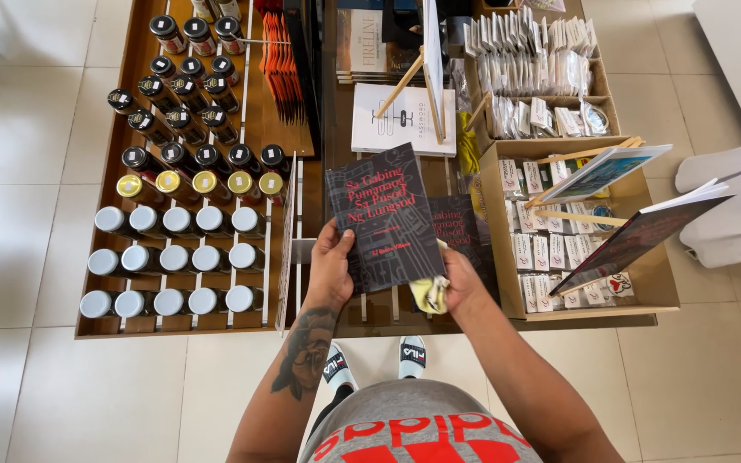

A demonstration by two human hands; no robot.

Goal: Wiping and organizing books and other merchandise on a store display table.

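My left hand (329, 266) grips the lower left edge of a dark book (385, 214) with red lettering on its cover, held tilted above the display table (490, 321). My right hand (460, 283) supports the book's lower right corner and also clutches a yellow cloth (430, 294) under it. A second copy of the same dark book (460, 227) lies on the table just behind the held one.
Rows of jars with white, gold and black lids (177, 219) fill a wooden tray on the left. A white book (396, 120) lies behind on a small easel. Boxes of small packets (551, 249) and two propped books (636, 236) stand at the right.
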